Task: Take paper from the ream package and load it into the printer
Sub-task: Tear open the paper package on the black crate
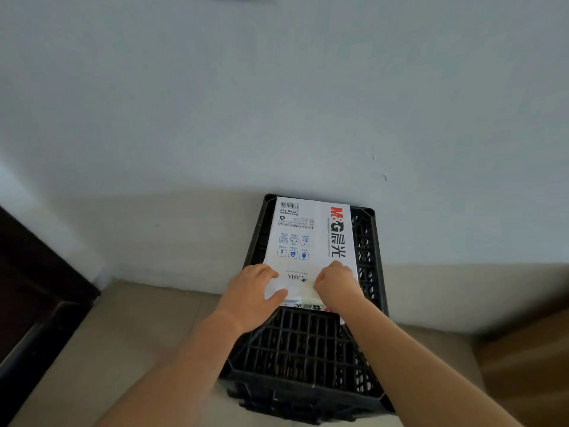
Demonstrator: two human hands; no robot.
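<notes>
Centre frame, a white ream [311, 238] lies on a black crate [308, 343]. Left hand [251, 291] and right hand [337, 286] pinch its near wrapper end. Risk: wrapper tearing unevenly, creasing sheets.

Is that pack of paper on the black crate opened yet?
Cannot tell. Both hands, left and right, cover the near end flap of the ream package; the rest looks sealed.

The single head-worn camera looked forward and steeply down from above the person's arms, close over a black crate [308, 343] at six o'clock, with the pale wall [277, 87] filling the frame toward twelve. No second view existed.
</notes>
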